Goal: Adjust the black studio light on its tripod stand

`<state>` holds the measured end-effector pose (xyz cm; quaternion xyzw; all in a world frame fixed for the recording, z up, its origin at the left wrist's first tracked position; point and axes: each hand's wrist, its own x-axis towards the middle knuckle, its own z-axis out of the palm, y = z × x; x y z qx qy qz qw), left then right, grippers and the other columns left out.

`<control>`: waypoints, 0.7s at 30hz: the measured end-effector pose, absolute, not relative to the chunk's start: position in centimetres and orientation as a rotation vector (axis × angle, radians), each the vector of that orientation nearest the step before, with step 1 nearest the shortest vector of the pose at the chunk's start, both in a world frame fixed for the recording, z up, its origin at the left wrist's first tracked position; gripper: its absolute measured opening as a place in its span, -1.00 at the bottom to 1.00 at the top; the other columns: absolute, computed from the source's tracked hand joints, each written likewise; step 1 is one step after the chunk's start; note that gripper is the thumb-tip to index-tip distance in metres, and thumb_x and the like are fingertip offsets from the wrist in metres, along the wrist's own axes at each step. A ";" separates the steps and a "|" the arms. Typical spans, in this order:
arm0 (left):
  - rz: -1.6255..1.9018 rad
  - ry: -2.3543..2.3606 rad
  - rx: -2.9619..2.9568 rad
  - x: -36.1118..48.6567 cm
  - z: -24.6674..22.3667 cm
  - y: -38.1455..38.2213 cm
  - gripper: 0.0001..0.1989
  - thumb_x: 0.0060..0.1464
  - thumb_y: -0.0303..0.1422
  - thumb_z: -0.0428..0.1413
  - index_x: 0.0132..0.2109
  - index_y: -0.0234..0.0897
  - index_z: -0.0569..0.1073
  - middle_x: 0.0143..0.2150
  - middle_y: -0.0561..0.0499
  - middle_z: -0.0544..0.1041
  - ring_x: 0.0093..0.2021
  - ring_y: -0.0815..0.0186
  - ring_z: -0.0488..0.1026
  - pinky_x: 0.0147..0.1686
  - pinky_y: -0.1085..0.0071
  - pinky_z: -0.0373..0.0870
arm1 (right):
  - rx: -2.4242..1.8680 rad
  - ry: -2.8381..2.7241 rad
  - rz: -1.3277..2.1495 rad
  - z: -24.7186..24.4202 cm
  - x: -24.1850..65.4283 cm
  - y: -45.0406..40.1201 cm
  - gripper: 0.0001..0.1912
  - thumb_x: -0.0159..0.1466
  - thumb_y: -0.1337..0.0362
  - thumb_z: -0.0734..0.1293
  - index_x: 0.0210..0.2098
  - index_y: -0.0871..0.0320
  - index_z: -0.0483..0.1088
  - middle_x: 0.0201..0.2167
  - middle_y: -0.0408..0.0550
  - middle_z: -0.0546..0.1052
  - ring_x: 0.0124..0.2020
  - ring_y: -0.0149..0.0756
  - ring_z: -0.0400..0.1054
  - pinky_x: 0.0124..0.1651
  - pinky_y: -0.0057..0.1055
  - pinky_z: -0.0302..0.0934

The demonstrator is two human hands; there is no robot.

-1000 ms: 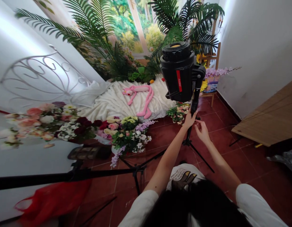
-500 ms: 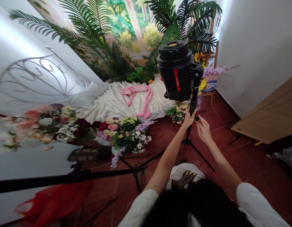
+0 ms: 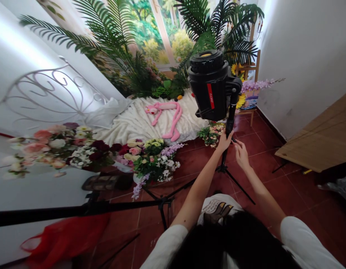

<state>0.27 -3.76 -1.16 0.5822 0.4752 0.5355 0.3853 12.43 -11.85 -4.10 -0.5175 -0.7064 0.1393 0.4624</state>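
In front of me a black studio light [image 3: 208,87] with a red label stands on a black light stand [image 3: 223,161]. My left hand [image 3: 225,141] is wrapped round the stand's pole just below the lamp. On the pole's right side, my right hand [image 3: 241,152] has its thumb and fingertips closed on a small black knob [image 3: 233,141]. The fingers partly hide this knob. The stand's legs spread over the floor beneath my hands.
A second black stand [image 3: 128,204] crosses the left foreground, near flower bunches [image 3: 153,158] and a red bag [image 3: 66,239]. Behind lies a pink plush toy [image 3: 168,108] on a white furry blanket [image 3: 128,125]. A wooden board [image 3: 315,138] leans at the right.
The fingers of my right hand have shifted slightly at the knob. My left hand keeps its hold on the pole. The view has moved a little.
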 end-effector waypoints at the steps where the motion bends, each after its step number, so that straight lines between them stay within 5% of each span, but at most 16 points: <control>1: 1.366 1.210 1.488 0.3 -1.2 -3.7 -0.68 0.26 -0.15 0.03 -0.03 -0.32 0.39 -0.08 -0.14 0.53 0.02 0.23 0.44 0.16 0.25 0.33 | -1.278 -1.709 0.347 -4.0 12.2 -11.8 -0.50 0.47 0.07 0.01 0.16 0.08 0.42 0.09 0.11 0.41 0.16 -0.17 0.33 0.25 -0.12 0.22; 8: 1.393 1.206 1.490 0.3 -1.4 -3.7 -0.64 0.23 -0.09 0.05 -0.02 -0.30 0.39 -0.08 -0.13 0.52 -0.02 0.22 0.45 0.15 0.21 0.34 | -1.346 -1.498 0.323 -3.3 10.4 -11.7 -0.48 0.46 0.04 0.02 0.06 0.11 0.49 -0.10 0.12 0.51 -0.03 -0.17 0.43 0.10 -0.18 0.31; 21: 1.398 1.200 1.476 0.4 -2.0 -3.5 -0.64 0.23 -0.07 0.03 -0.05 -0.28 0.39 -0.08 -0.12 0.51 -0.02 0.25 0.46 0.16 0.24 0.32 | -1.462 -1.234 0.401 -2.0 8.3 -11.4 -0.45 0.44 -0.02 0.00 -0.05 0.12 0.51 -0.13 0.11 0.60 -0.08 -0.12 0.45 0.04 -0.19 0.29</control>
